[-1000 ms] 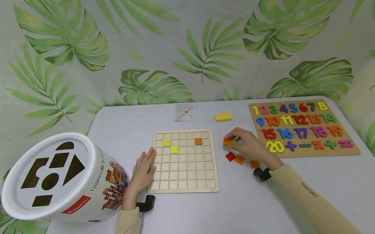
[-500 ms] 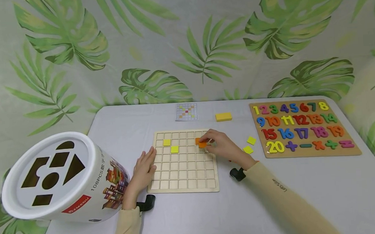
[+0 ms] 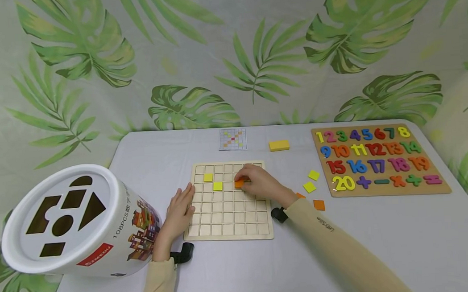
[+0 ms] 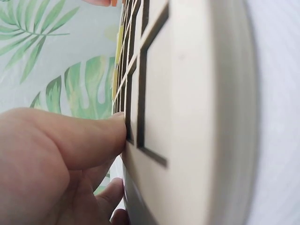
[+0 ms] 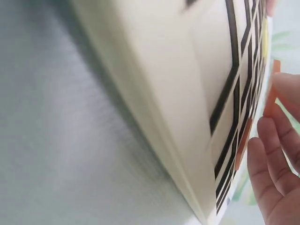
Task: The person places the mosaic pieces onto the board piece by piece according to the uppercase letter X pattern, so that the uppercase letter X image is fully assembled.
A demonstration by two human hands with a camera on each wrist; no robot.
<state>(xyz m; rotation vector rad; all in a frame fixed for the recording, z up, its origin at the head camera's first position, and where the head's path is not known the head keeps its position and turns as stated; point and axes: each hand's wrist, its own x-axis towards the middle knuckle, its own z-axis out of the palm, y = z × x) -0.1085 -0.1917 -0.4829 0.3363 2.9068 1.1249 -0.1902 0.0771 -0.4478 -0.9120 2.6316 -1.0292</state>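
Note:
A wooden grid board (image 3: 227, 209) lies on the table. Over its upper right part, my right hand (image 3: 262, 186) pinches an orange square tile (image 3: 239, 184) between thumb and fingers. The right wrist view shows this held tile (image 5: 272, 96) just off the grid, with another orange tile (image 5: 243, 143) seated in a cell; the hand covers that one in the head view. Two yellow tiles (image 3: 218, 186) sit diagonally in cells at upper left. My left hand (image 3: 179, 212) rests along the board's left edge with fingers extended, its thumb (image 4: 89, 140) touching the board's border.
Right of the board lie loose yellow tiles (image 3: 310, 187) and orange tiles (image 3: 319, 205), one partly under the right wrist. Behind the board are a pattern card (image 3: 232, 139) and a yellow block (image 3: 279, 146). A number board (image 3: 385, 189) lies far right; a white bucket (image 3: 119, 242) stands left.
My right hand has picked an orange tile from the table at right and carried it left over the board, uncovering two loose yellow tiles. The left hand has stayed put.

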